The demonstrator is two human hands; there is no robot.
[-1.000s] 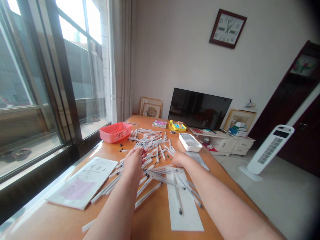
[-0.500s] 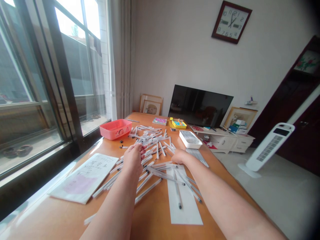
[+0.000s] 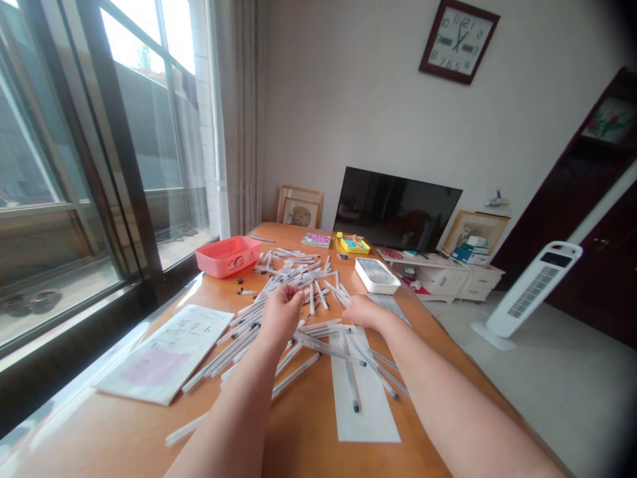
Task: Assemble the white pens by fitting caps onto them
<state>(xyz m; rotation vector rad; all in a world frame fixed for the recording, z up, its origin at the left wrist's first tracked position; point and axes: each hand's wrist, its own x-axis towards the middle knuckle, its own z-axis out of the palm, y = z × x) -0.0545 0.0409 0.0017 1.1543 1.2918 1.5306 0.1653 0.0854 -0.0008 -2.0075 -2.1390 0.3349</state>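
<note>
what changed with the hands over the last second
The left hand shifted a little forward and right over the pens, its fingers curling in; whether it grips one is unclear. The right hand, pink tray and white sheet stayed put.

Pens (image 3: 298, 279) lie between basket (image 3: 227, 255) and tray (image 3: 377, 275).

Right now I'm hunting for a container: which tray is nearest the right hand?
The white tray, just beyond the right hand; the pink tray sits farther left, across the pens.
</note>
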